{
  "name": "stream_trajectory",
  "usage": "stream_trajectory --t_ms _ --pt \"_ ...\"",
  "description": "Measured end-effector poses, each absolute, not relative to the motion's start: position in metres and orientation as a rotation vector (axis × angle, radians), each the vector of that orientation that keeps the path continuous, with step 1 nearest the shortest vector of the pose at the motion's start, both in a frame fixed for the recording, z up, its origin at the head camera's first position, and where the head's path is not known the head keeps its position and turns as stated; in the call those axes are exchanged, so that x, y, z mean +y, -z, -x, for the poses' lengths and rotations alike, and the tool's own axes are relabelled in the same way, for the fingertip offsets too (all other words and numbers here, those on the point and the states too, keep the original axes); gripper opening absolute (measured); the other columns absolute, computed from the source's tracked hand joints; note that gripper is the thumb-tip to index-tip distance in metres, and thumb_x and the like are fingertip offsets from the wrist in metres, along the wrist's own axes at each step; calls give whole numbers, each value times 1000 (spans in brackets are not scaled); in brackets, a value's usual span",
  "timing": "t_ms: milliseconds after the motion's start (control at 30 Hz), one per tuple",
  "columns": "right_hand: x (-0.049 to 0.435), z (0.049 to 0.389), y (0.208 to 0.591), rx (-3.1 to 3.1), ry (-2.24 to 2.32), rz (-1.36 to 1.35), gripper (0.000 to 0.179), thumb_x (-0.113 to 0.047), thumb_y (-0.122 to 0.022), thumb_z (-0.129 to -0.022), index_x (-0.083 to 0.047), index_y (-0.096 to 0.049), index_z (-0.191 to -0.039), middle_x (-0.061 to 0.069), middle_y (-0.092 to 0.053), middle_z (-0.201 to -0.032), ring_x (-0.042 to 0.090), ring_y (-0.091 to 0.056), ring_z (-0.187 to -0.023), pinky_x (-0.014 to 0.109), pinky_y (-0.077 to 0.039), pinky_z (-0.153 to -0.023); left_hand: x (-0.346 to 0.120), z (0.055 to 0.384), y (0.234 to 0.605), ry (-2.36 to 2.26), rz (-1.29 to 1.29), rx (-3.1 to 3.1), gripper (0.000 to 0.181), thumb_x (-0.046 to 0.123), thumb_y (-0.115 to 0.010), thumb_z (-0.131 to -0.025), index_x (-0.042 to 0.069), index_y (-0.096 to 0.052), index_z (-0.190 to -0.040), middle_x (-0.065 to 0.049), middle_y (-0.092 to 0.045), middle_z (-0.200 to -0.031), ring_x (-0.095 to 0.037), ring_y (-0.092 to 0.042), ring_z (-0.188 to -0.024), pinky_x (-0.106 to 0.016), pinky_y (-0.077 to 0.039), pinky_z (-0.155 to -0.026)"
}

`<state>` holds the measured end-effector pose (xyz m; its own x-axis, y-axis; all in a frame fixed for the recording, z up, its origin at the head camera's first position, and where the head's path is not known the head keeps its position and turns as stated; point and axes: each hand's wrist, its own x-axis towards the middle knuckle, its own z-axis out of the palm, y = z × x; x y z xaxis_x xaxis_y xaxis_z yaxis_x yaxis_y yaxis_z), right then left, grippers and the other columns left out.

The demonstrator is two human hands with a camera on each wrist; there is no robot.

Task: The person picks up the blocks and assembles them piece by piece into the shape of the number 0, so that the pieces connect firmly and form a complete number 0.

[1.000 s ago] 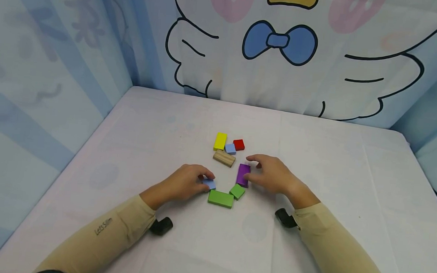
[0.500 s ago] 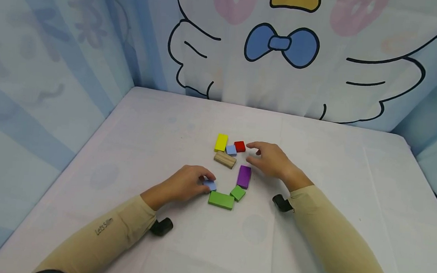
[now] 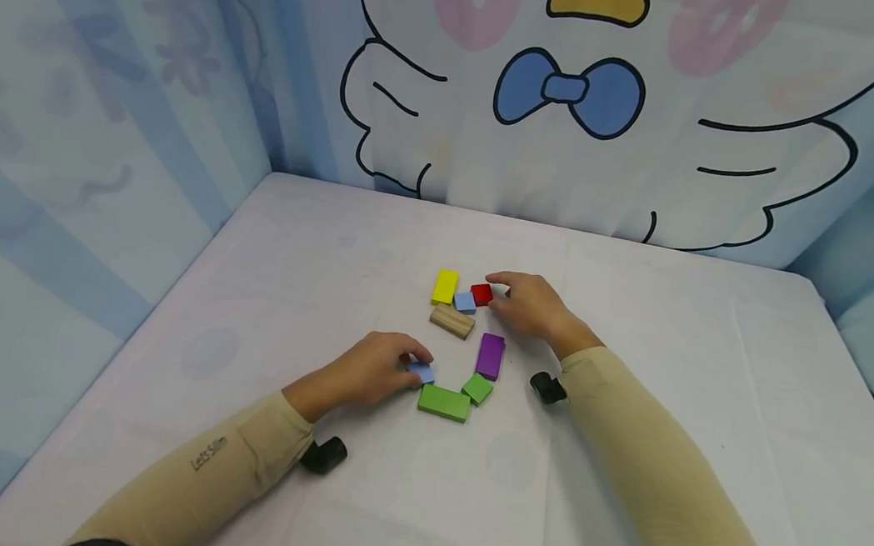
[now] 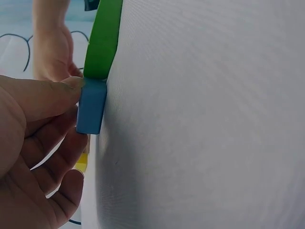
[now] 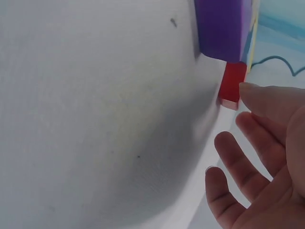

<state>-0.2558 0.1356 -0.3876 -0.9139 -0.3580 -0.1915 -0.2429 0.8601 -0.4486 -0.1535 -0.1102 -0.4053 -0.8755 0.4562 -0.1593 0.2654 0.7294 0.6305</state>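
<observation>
My left hand [image 3: 410, 365] rests on the white table [image 3: 664, 362] and pinches a small blue block [image 3: 422, 372] lying flat beside a long green block [image 3: 443, 402]. In the left wrist view the thumb [image 4: 47, 98] presses the blue block [image 4: 90, 106], which touches the green block [image 4: 102, 43]. My right hand [image 3: 499, 292] is at a red block [image 3: 482, 294], fingers spread around it. In the right wrist view the thumb tip [image 5: 257, 95] is right next to the red block [image 5: 232, 90], with the fingers apart and holding nothing.
A yellow block [image 3: 444, 286], a light blue block [image 3: 465, 301] and a wooden block [image 3: 452, 321] lie by the red one. A purple block [image 3: 489, 355] and a small green block [image 3: 477, 388] lie between the hands. Printed curtains wall the table's left, back and right.
My right hand left the purple block and moved away and left to the red block. The left hand stayed on the small blue block.
</observation>
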Motion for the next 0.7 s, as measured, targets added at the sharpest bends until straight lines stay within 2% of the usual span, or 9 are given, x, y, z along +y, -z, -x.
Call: stream_trajectory --t_ms 200,400,700 --pt "133 260 395 2737 656 416 48 -15 -60 -97 -8 -53 -145 18 -55 -141 37 -51 -125 51 -41 -106 -110 153 405 -879 -556 2635 29 11 -76 -90 12 -71 -119 3 -68 -112 -13 -58 -97 -32 -50 -90" --pt "135 261 396 2757 657 404 42 -16 -62 -98 -7 -57 -139 15 -59 -136 34 -55 -116 48 -44 -102 -109 153 405 -889 -573 2630 29 12 -76 -90 11 -71 -119 2 -68 -113 -14 -58 -97 -32 -50 -90" --pt "139 263 394 2743 626 410 40 -17 -62 -98 -6 -59 -136 16 -59 -134 35 -53 -117 49 -44 -102 -110 154 405 -888 -578 2641 27 11 -75 -91 10 -72 -118 2 -68 -111 -13 -59 -96 -32 -50 -89"
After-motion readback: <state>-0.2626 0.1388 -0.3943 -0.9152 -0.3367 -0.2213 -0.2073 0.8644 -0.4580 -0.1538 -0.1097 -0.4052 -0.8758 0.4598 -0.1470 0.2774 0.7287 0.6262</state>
